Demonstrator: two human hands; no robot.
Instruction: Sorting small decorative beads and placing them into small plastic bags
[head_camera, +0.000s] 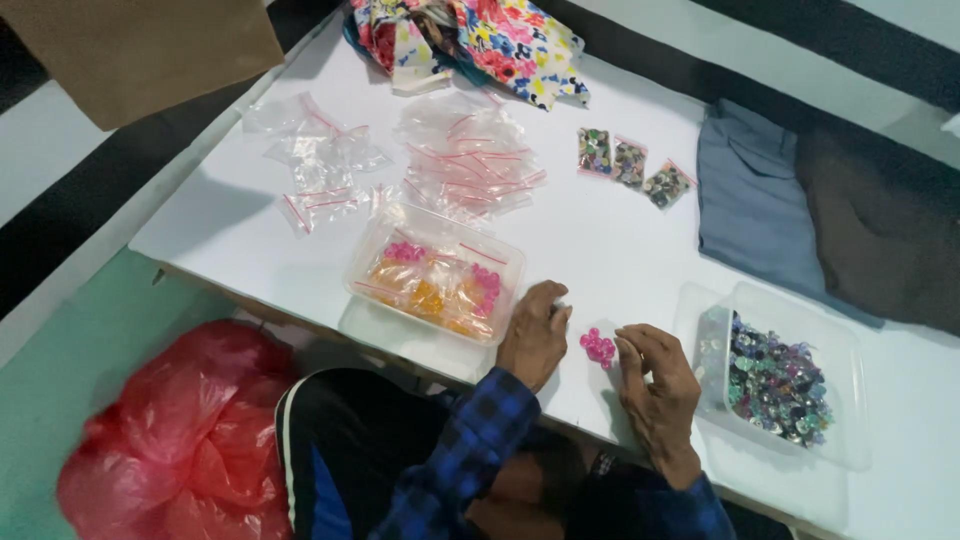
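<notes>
**Pink beads between two hands at the desk edge**

Nearest the camera, a dark trouser leg and blue checked sleeves are seen, with a red bag (175, 440) lying on the green floor to the left. On the white desk (610, 250), the left hand (535, 335) is laid knuckles up, its fingers curled under; whether anything is pinched in its grip cannot be told. The right hand (655, 385) is held just above the desk edge with fingers bent loosely and nothing visibly gripped. Between the two hands, a small heap of pink beads (598, 346) is found on the desk, close to the right fingertips but apart from them.

Just left of the left hand, a clear tub (436, 272) of bagged orange and pink beads is set. To the right, a second clear tub (780, 380) is filled with dark mixed beads. Farther back, empty zip bags (470, 160) are scattered, and three small filled bags (630, 165) are laid in a row. Folded blue and brown cloth (760, 200) is placed at the right, floral cloth (480, 40) at the far edge.
</notes>
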